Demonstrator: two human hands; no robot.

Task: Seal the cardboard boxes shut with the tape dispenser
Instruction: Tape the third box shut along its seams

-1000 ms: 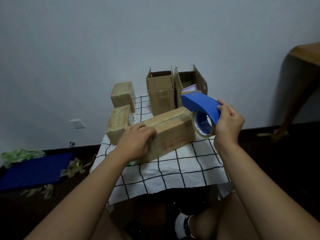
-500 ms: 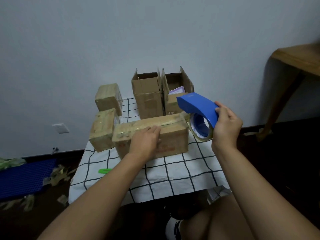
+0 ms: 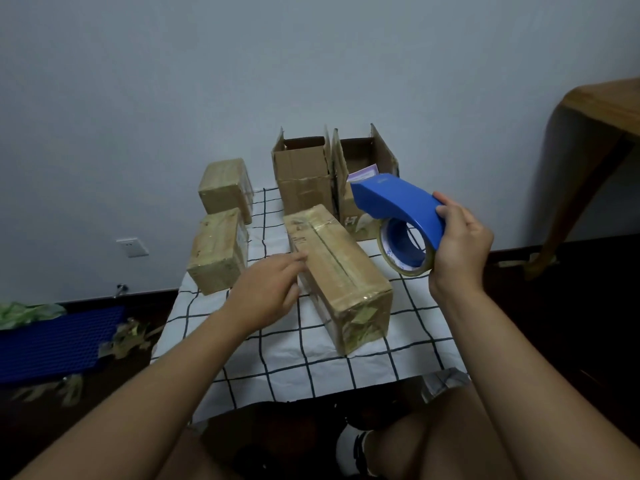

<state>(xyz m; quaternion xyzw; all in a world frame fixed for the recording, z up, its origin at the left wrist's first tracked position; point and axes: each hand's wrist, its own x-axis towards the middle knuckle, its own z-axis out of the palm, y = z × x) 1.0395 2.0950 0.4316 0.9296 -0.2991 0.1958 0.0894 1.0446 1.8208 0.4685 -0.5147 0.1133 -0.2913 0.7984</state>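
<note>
Cardboard box (image 3: 341, 268), already taped, is being steadied by straight left-hand fingers (image 3: 294, 259) while the tape dispenser (image 3: 398, 211) is being gripped aloft by the right hand (image 3: 460, 244), apparently ready for another strip.

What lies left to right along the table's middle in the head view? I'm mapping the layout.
Taped cardboard box at the left edge → left hand → long taped cardboard box → blue tape dispenser → right hand.

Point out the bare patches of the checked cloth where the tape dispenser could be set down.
Free: the near strip of checked cloth between the long taped box and the table's front edge, and the patch right of that box under the tape dispenser. Crowded: the back, with two open boxes, and the left.
</note>
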